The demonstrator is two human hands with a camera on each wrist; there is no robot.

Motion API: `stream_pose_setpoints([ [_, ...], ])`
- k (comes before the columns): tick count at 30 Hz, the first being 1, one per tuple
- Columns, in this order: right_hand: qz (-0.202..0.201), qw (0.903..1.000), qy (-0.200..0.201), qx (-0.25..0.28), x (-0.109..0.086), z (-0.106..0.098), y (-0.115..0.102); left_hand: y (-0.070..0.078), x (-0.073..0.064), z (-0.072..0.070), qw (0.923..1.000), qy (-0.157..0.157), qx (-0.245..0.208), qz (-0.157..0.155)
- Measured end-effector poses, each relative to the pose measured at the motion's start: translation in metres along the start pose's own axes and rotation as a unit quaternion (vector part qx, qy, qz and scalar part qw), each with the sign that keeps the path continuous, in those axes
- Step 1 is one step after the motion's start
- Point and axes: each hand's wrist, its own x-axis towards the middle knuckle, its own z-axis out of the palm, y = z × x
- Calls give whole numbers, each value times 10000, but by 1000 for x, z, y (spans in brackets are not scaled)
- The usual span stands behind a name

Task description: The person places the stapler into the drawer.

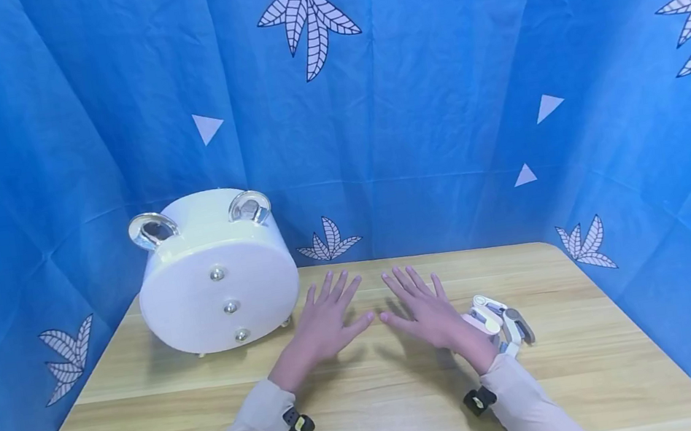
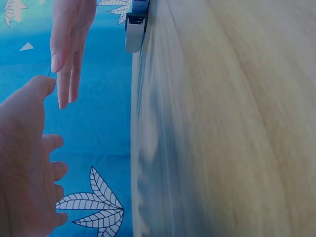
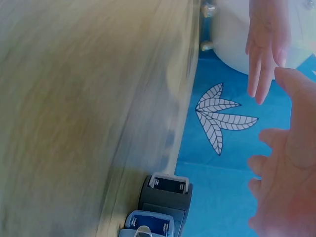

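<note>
White and glossy, a rounded case (image 1: 192, 303) sits left of the person's left hand (image 1: 323, 327), a jointed gadget (image 1: 511, 328) beside the right hand (image 1: 427, 313); both splay, holding nothing.

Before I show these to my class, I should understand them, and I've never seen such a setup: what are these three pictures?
There is no machine here, just a person's bare left hand and right hand. The wide picture comes from a camera on the head, looking forward and down; the other two come from cameras worn on each wrist. On the wooden table, to the left, stands a white rounded object with silvery ear-like loops and three knobs. Near the right wrist lies a white-and-grey jointed object, partly hidden by the arm. Behind hangs a blue curtain with leaf prints. Neither hand holds anything; both are spread above the table.
</note>
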Motion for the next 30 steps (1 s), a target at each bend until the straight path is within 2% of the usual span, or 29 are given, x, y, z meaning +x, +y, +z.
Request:
stream_pose_setpoints([
  [6,-56,9998,62,181,4,-1,-4,1,-4,-9,9998,116,-169,-18],
  [9,-168,9987,213,436,9,-3,-8,5,-7,-23,9986,411,-338,27],
  [11,-299,9961,317,769,15,-5,-14,8,-9,-39,9963,739,-426,78],
  [13,-440,9913,396,1177,22,-9,-22,10,-12,-57,9906,1280,-446,167],
  [14,-526,9876,417,1419,26,-12,-26,11,-14,-66,9846,1656,-521,218],
  [15,-604,9836,427,1644,30,-14,-31,10,-16,-77,9753,2103,-599,312],
  [16,-670,9786,416,1903,35,-16,-37,8,-18,-87,9610,2650,-666,426],
  [17,-714,9736,399,2130,41,-18,-42,5,-20,-97,9403,3277,-748,539],
  [18,-776,9681,384,2350,46,-20,-47,1,-23,-106,9140,3932,-792,611],
  [19,-841,9617,373,2581,52,-22,-53,-3,-26,-115,8822,4585,-896,592],
  [20,-900,9546,352,2818,58,-24,-59,-8,-29,-124,8467,5204,-998,470],
  [21,-941,9472,350,3047,64,-26,-65,-14,-33,-132,8103,5749,-1092,308],
  [22,-988,9390,348,3275,69,-27,-70,-17,-39,-142,7760,6179,-1269,8],
  [23,-1048,9300,338,3508,75,-28,-75,-20,-44,-151,7443,6492,-1525,-362],
  [24,-1102,9212,334,3717,80,-28,-80,-26,-50,-159,7187,6666,-1821,-768],
  [25,-1149,9129,332,3902,86,-28,-85,-34,-55,-165,6968,6755,-2119,-1152],
  [26,-1187,9054,320,4064,90,-29,-89,-42,-62,-171,6830,6717,-2415,-1550],
  [27,-1211,8991,307,4196,94,-28,-93,-51,-68,-176,6727,6607,-2733,-1903],
  [29,-1220,8910,260,4366,102,-28,-101,-73,-79,-180,6589,6157,-3552,-2461],
  [30,-1207,8898,254,4394,105,-28,-104,-86,-85,-180,6551,5882,-3944,-2633],
])
